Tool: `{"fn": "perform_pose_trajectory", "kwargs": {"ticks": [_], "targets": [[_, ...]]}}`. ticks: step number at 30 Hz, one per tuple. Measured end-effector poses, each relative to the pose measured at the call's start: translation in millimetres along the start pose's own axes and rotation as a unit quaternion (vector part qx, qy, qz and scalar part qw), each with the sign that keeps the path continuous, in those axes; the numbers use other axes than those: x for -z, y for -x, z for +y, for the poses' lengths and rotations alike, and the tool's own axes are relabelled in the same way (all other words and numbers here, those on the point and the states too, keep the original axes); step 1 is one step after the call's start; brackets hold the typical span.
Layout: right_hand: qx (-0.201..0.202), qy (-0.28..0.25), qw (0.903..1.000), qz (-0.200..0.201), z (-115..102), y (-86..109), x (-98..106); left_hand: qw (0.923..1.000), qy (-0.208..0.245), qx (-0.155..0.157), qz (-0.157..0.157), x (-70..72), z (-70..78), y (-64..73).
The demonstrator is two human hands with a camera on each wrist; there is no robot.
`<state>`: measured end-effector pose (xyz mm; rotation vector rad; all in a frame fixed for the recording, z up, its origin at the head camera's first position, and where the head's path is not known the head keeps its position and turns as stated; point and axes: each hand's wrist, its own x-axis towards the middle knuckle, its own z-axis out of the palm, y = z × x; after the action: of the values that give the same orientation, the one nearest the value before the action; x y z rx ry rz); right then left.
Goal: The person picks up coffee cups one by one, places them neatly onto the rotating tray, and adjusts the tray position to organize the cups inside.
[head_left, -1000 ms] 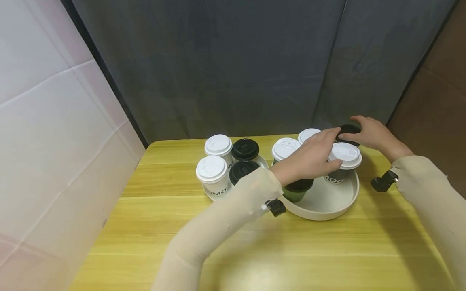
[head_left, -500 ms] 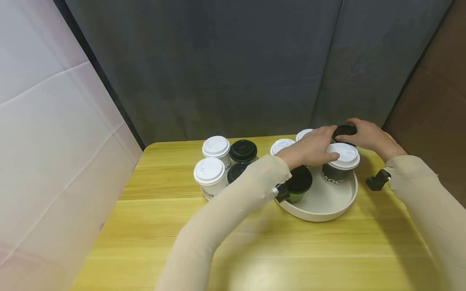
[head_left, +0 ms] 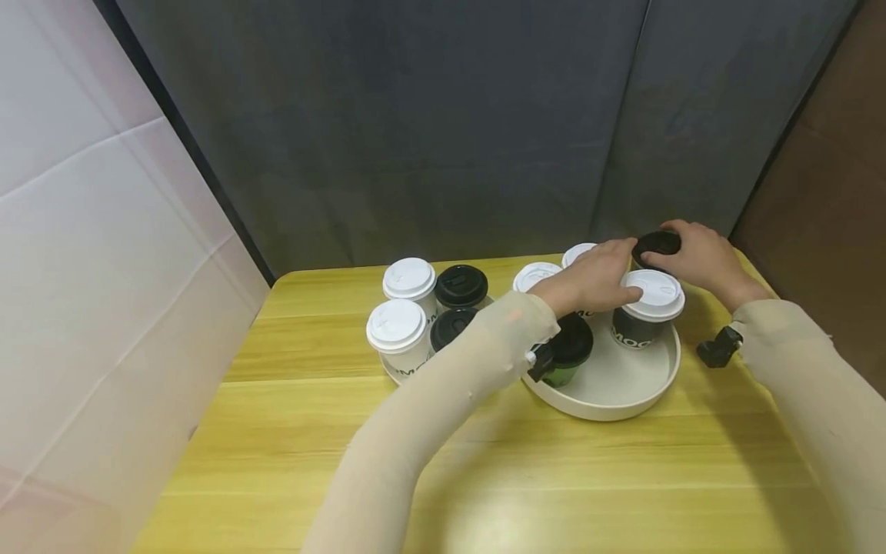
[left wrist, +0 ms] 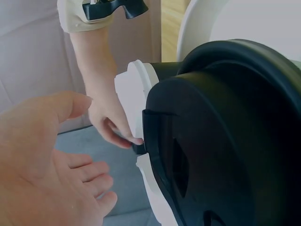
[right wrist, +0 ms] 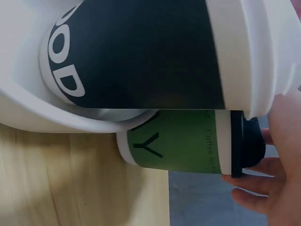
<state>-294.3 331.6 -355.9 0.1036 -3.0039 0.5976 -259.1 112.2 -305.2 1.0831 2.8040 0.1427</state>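
Observation:
My right hand point(head_left: 702, 258) grips the black lid of a takeaway coffee cup point(head_left: 656, 246) at the back right of the round white tray point(head_left: 601, 414). In the right wrist view that cup point(right wrist: 181, 143) has a green sleeve, and fingers point(right wrist: 256, 186) bend round its lid. My left hand point(head_left: 591, 277) hovers over the tray with fingers extended, its thumb overlapping a white-lidded dark cup point(head_left: 652, 296). Empty-palmed, the left hand point(left wrist: 61, 160) stands apart from a large black lid point(left wrist: 202, 150) in the left wrist view. A black-lidded green cup point(head_left: 569, 342) stands at the tray's front left.
Two more white-lidded cups point(head_left: 536, 275) stand at the back left of the right tray, partly behind my left hand. Further left, a second tray point(head_left: 389, 371) carries white-lidded cups point(head_left: 396, 327) and black-lidded cups point(head_left: 461, 285). A dark curtain point(head_left: 415, 154) hangs behind the wooden table point(head_left: 291, 431).
My left hand has shifted slightly toward the back, uncovering the front green cup. The right hand has closed in round the black lid, which now appears slightly higher.

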Motion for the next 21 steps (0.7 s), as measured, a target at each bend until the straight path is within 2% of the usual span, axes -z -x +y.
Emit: {"fn": "perform_pose_trajectory", "kwargs": {"ticks": [7,21], "targets": [[0.004,-0.011,0.9993,0.035,-5,-1.3,11,1.0,0.005,0.002,0.001,0.5,-1.3,0.5],[0.015,-0.038,0.9946,0.096,-27,3.7,38,0.9976,0.065,-0.012,0.018,2.5,-3.9,-2.9]]}}
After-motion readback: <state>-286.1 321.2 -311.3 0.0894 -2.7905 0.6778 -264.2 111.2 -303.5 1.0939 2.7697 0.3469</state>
